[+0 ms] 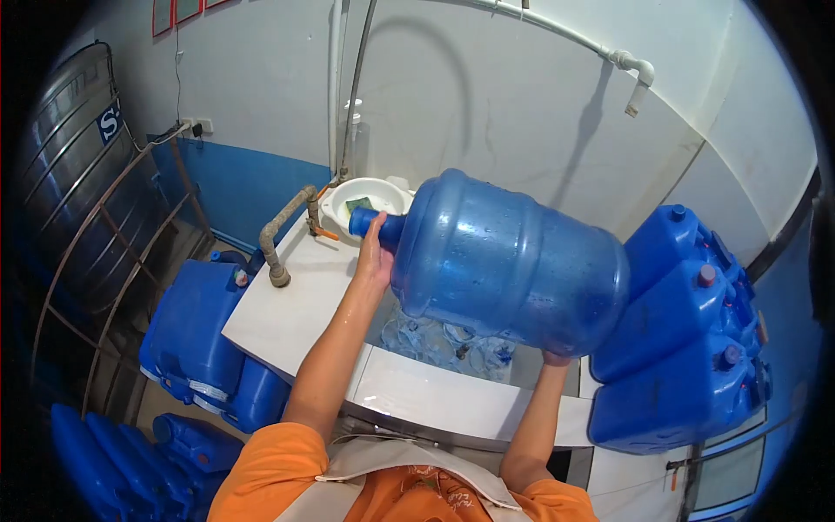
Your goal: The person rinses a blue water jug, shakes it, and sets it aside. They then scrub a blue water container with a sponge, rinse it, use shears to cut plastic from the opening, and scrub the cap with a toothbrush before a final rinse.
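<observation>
The left fingers [376, 248] wrapped the neck and the right fingers [557, 357] supported the base of a translucent blue, ribbed, droplet-flecked water jug [513, 261], which lay tilted sideways between them, above the sink [544, 370]

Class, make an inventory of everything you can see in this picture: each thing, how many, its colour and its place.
Large bottle: one, translucent blue, above the sink
Sink: one, grey, in the counter, crumpled clear plastic inside
Counter: one, white, centre
Basin: one, white, on the counter
Sponge: one, green, in the basin
Pump bottle: one, clear with white top, by the wall
Right-hand jugs: at least three, blue
Left-hand jugs: several, blue
Curved pipe: one, brownish, orange handle
Wall pipe: one, white, upper right
Tank: one, silvery, far left
Left hand: one, on the bottle's neck
Right hand: one, under its base
</observation>
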Action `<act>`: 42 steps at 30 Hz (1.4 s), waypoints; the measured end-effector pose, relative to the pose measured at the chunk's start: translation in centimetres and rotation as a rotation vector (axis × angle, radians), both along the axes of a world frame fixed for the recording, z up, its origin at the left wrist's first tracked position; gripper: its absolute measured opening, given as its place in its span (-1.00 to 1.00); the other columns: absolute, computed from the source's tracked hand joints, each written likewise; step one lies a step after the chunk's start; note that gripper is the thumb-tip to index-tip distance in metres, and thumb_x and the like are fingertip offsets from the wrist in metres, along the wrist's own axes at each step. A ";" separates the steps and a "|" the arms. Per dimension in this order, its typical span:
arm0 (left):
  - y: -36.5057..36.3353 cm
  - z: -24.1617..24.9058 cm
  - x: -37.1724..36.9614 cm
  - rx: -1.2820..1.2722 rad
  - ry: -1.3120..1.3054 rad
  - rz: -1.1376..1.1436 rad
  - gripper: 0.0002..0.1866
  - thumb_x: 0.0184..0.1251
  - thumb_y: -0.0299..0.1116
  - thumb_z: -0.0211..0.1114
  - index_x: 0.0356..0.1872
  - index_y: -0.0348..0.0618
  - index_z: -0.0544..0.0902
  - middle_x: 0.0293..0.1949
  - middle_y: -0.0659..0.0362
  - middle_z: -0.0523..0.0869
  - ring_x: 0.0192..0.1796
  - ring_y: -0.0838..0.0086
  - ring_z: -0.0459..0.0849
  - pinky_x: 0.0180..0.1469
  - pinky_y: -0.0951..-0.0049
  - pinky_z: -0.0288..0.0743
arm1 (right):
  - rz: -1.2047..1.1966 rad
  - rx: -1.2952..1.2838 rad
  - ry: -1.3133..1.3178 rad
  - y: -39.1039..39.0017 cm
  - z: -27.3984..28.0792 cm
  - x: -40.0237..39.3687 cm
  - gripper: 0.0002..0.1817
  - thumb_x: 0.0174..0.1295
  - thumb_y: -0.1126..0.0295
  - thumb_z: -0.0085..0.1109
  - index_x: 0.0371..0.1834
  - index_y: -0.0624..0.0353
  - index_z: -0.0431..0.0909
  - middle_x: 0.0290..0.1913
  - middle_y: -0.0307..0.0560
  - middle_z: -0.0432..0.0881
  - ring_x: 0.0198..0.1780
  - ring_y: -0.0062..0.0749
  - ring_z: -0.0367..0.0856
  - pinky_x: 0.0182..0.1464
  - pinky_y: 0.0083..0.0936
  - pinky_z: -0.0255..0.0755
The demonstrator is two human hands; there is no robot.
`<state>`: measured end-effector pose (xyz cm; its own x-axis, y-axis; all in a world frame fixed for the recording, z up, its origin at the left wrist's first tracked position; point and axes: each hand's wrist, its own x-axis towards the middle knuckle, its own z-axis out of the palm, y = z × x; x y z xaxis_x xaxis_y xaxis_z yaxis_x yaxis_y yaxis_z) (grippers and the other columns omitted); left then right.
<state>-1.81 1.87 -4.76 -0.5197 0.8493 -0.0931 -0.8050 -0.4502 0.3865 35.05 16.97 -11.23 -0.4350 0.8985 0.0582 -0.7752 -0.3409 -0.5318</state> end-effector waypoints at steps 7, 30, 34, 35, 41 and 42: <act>-6.5 8.1 1.2 0.029 0.398 0.316 -0.65 0.15 -0.25 0.38 -0.12 -0.16 0.52 -0.20 0.16 0.61 -0.10 0.44 0.60 0.03 0.35 0.47 | 0.251 -0.057 -0.041 -1.9 -5.0 -4.5 -0.45 0.33 -0.07 -0.17 0.16 0.13 0.41 0.07 -0.01 0.52 0.09 -0.11 0.48 0.12 -0.13 0.38; -56.5 22.6 21.5 -0.872 1.024 1.520 -0.58 0.19 0.00 0.27 -0.09 -0.09 0.55 -0.20 0.22 0.64 -0.14 0.46 0.63 -0.06 0.28 0.54 | 1.489 -0.080 -0.034 -33.3 -0.3 -25.7 -0.44 0.35 -0.06 -0.21 0.18 0.15 0.38 0.05 0.03 0.54 0.05 -0.07 0.53 0.10 -0.10 0.42; -59.6 18.9 22.4 -1.219 0.857 1.601 -0.53 0.10 0.03 0.33 -0.14 -0.14 0.60 -0.25 0.21 0.63 -0.18 0.53 0.60 -0.25 0.44 0.52 | 1.622 -0.211 -0.233 -42.2 -6.4 -26.3 -0.44 0.35 -0.05 -0.22 0.18 0.15 0.37 0.04 0.03 0.55 0.05 -0.07 0.54 0.09 -0.10 0.43; -60.0 17.7 21.5 -1.273 0.834 1.583 -0.53 0.09 0.01 0.34 -0.14 -0.15 0.60 -0.26 0.20 0.64 -0.21 0.53 0.61 -0.28 0.46 0.52 | 1.637 -0.259 -0.320 -43.3 -8.6 -26.0 -0.44 0.35 -0.05 -0.22 0.19 0.15 0.37 0.04 0.03 0.55 0.04 -0.06 0.54 0.09 -0.10 0.43; -61.7 10.8 12.0 -1.745 0.941 1.378 -0.43 -0.01 -0.02 0.45 -0.14 -0.32 0.59 -0.34 0.08 0.69 -0.29 0.39 0.65 -0.21 0.43 0.50 | 1.785 -0.018 -1.106 -42.7 -17.6 -23.2 -0.54 0.37 0.06 -0.19 0.10 0.20 0.36 0.04 0.10 0.54 0.05 -0.12 0.54 0.11 -0.13 0.42; -61.8 10.1 10.4 -1.789 0.921 1.270 -0.42 -0.04 -0.01 0.45 -0.14 -0.31 0.59 -0.31 -0.01 0.70 -0.25 0.32 0.68 -0.14 0.40 0.49 | 1.711 0.036 -1.133 -42.2 -18.3 -22.7 -0.56 0.37 0.09 -0.19 0.11 0.19 0.35 0.04 0.10 0.53 0.03 -0.16 0.55 0.10 -0.18 0.44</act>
